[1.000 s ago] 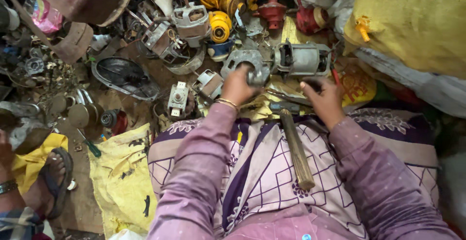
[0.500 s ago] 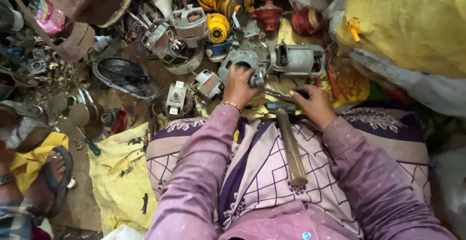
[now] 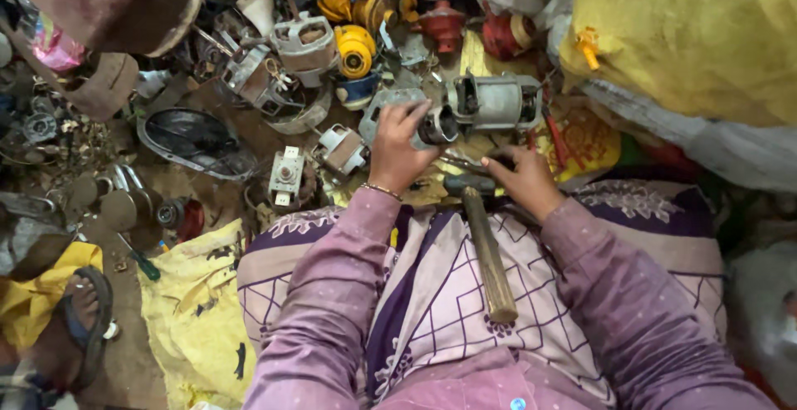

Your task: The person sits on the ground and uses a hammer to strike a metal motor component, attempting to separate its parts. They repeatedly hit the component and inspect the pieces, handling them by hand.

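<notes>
1. Centrally, the left hand (image 3: 397, 148) is clamped on a grey motor part (image 3: 415, 115).
2. At its 3 o'clock lies a motor housing (image 3: 496, 101).
3. Right hand (image 3: 521, 178), fingers loosely curled, rests beside the hammer (image 3: 488, 252) on the lap.

Packaging noted: large bulging yellow woven-plastic sack (image 3: 706, 36), upper right; flat yellow printed plastic bag (image 3: 195, 327) on ground, lower left; crumpled pink foil wrapper (image 3: 56, 47), upper left. No screens or signs seen.

One hammer (image 3: 488, 252), one grey motor (image 3: 496, 101), two hands, one sandalled foot (image 3: 79, 327)
</notes>
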